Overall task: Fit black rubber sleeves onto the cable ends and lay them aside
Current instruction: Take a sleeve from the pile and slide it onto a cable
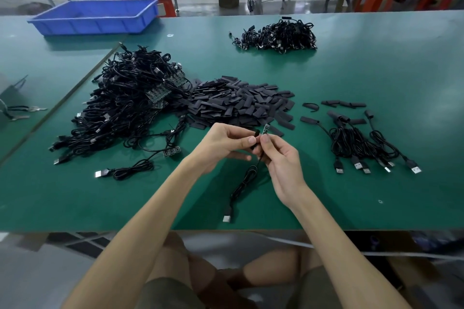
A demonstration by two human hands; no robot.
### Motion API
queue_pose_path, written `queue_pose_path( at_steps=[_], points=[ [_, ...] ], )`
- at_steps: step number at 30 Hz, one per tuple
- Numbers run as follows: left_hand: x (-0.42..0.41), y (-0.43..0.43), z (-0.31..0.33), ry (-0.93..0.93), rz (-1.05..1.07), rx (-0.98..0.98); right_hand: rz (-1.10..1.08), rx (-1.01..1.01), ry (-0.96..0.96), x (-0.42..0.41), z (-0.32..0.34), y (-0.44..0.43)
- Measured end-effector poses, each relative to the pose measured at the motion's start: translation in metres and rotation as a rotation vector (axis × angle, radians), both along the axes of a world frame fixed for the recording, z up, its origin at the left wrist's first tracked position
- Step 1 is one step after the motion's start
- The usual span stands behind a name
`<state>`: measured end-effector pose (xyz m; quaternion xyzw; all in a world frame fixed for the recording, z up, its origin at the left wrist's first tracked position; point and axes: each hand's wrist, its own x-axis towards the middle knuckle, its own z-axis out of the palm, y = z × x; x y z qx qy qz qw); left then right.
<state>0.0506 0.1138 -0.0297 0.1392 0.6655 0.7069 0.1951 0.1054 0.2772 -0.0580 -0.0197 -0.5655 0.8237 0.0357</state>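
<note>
- Blue plastic tray: rectangular, at the far left of the green-topped work table.
- Large heap of black USB cables: tangled, some ending in small green circuit boards. It lies left of centre, and several silver plugs stick out along its near edge.
- Heap of flat black rubber sleeves: short rectangular pieces at mid-table, touching the right side of the large heap.
- Left hand: raised above the table towards the front edge. Thumb and forefinger pinch one black rubber sleeve; the other fingers are loosely curled beneath.
- Right hand: just beside the left. Thumb and forefinger pinch a thin black cable close under its small circuit-board end, which points up and away.
  - The sleeve and the board end are just beside each other; whether they touch cannot be told.
  - The cable hangs in a loose coil to the table, and its silver USB plug lies near the front edge.
- Smaller heap of black cables: on the far side, right of centre, well apart from the rest.
- Loose black sleeves: a few, scattered right of the sleeve heap.
- Row of coiled sleeved cables: on the right side, lying side by side with sleeves on the far ends and plugs toward the front edge.
</note>
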Motion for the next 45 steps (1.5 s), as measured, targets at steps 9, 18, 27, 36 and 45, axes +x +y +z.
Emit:
queue_pose_path(
  at_steps=[9, 18, 27, 36, 45],
  points=[
    [0.001, -0.009, -0.016, -0.131, 0.11, 0.242, 0.021, 0.176, 0.056, -0.001, -0.004, -0.003],
    [-0.001, -0.014, -0.028, -0.227, 0.262, 0.513, 0.082, 0.324, 0.101, -0.002, -0.006, -0.005],
    [-0.001, -0.012, -0.03, -0.168, 0.235, 0.468, 0.119, 0.404, 0.095, -0.002, -0.004, -0.005],
    [0.0, -0.011, -0.033, -0.153, 0.241, 0.485, 0.127, 0.449, 0.101, -0.002, -0.005, -0.006],
    [0.006, -0.012, -0.033, -0.109, 0.218, 0.44, 0.139, 0.476, 0.125, -0.001, -0.005, -0.007]
  ],
)
